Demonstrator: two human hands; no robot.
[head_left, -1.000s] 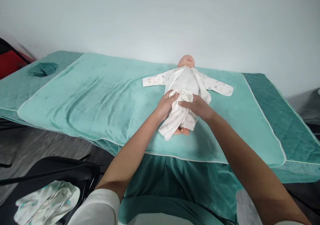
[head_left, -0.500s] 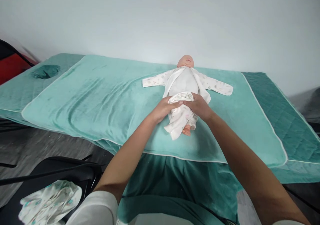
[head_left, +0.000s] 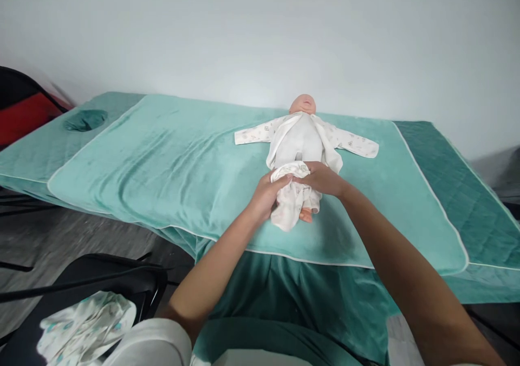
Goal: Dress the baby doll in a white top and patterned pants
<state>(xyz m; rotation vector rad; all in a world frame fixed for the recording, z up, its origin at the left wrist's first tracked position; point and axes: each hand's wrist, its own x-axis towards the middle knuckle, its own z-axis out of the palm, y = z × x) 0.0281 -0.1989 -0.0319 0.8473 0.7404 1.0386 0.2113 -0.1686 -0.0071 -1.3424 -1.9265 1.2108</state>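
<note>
A baby doll [head_left: 301, 138] lies on its back, head toward the wall, in an open white patterned top [head_left: 260, 133] with both sleeves spread out. Bunched white patterned baby pants [head_left: 289, 206] cover its legs, and one foot [head_left: 306, 215] shows below the hem. My left hand [head_left: 268, 191] grips the waistband from the left side, thumb on top. From the right, my right hand [head_left: 319, 178] is closed on the same waistband, the two thumbs nearly meeting at the middle. My other fingers are partly hidden by the cloth.
The doll rests on a light green blanket [head_left: 182, 155] over a massage bed [head_left: 467, 176] with a face hole [head_left: 86, 120] at the left end. A black chair [head_left: 109, 271] at lower left holds a crumpled patterned cloth [head_left: 89, 328]. The wall [head_left: 244, 41] stands behind.
Both hands have drawn the pants' waistband a little toward the doll's feet, and more of its lower body shows. The view has shifted slightly upward.
</note>
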